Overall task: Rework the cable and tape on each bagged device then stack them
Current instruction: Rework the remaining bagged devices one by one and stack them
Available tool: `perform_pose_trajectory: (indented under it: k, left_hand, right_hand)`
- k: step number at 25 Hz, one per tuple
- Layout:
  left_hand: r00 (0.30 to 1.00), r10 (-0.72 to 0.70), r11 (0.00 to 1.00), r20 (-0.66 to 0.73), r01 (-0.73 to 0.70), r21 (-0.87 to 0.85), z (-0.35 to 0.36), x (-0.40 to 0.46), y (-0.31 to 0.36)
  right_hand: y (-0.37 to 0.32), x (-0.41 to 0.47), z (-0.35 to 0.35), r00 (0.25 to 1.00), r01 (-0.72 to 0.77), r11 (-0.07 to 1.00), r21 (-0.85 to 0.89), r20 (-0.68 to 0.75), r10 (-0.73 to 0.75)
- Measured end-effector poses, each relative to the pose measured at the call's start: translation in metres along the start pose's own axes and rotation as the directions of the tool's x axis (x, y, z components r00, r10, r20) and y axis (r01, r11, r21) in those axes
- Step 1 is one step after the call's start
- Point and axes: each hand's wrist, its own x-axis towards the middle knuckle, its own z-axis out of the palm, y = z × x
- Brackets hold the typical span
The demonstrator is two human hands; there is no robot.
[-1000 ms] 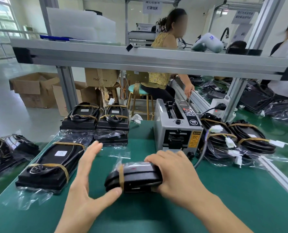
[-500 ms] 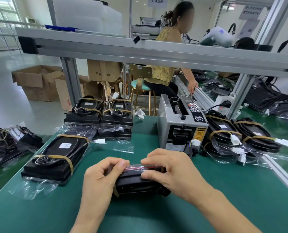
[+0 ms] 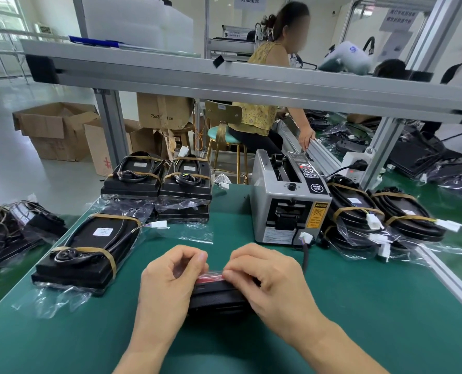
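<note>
A: Hands first, what's hidden?

B: Left hand [image 3: 167, 279] and right hand [image 3: 273, 279] cover most of the bagged device [image 3: 219, 295] at centre front of the green table [image 3: 359, 306]. Only its black edge and a red strip on top show between them. Can't tell where its cable or tape run.

A: Fingers?

B: Both curled. L thumb and fingertips pinch at clear film over the device's top left; R fingertips pinch the same top edge just beside the red strip. Exact contact is blurry.

A: Other units?

B: One taped device [image 3: 86, 252] in a clear bag lies left of the hands, cable coiled on top, two tan tape bands across, white connector sticking out. Behind it, two stacks of bagged units [image 3: 157, 184] side by side, each w/ cable under tape. How many per stack is hard to count.

A: Right side?

B: Tape dispenser [image 3: 289, 201], grey, upright, beyond the hands. Right of it, a pile of bagged units [image 3: 381, 211] w/ white plugs, overlapping. More bags [image 3: 14, 225] at far left, cut off by the frame edge.

A: Background?

B: Seated person [image 3: 267, 98] behind the shelf rail [image 3: 224, 79], partly blocked by it. Cardboard boxes [image 3: 57, 128] on the floor, open, contents not visible.
</note>
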Motion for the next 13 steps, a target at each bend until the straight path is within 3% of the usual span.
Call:
perform_pose_trajectory:
  k: [4, 6, 7, 9, 11, 13]
  left_hand:
    - [1.0, -0.003, 0.998, 0.004, 0.003, -0.063, -0.002, -0.002, 0.003]
    - [0.984, 0.018, 0.996, 0.179, -0.002, -0.085, -0.015, -0.003, 0.002]
    - [0.944, 0.06, 0.998, 0.325, -0.051, -0.037, -0.025, -0.005, 0.0]
    - [0.842, 0.129, 0.978, 0.523, -0.196, 0.075, -0.039, -0.005, -0.004]
    - [0.816, 0.15, 0.958, 0.558, -0.259, 0.121, -0.045, -0.002, -0.006]
    - [0.845, 0.161, 0.957, 0.509, -0.261, 0.13, -0.044, 0.001, -0.006]
  right_hand:
    - [-0.008, 0.004, 0.007, 0.996, 0.083, 0.916, -0.392, 0.059, -0.065]
    - [-0.016, 0.017, 0.009, 0.989, 0.004, 0.881, -0.474, 0.133, 0.067]
    - [-0.016, 0.028, 0.007, 0.961, -0.057, 0.889, -0.455, 0.215, 0.172]
    - [-0.011, 0.051, 0.001, 0.819, -0.207, 0.906, -0.369, 0.442, 0.366]
    - [-0.006, 0.065, -0.005, 0.714, -0.294, 0.92, -0.259, 0.58, 0.392]
    - [0.004, 0.064, -0.018, 0.677, -0.45, 0.891, -0.067, 0.624, 0.389]
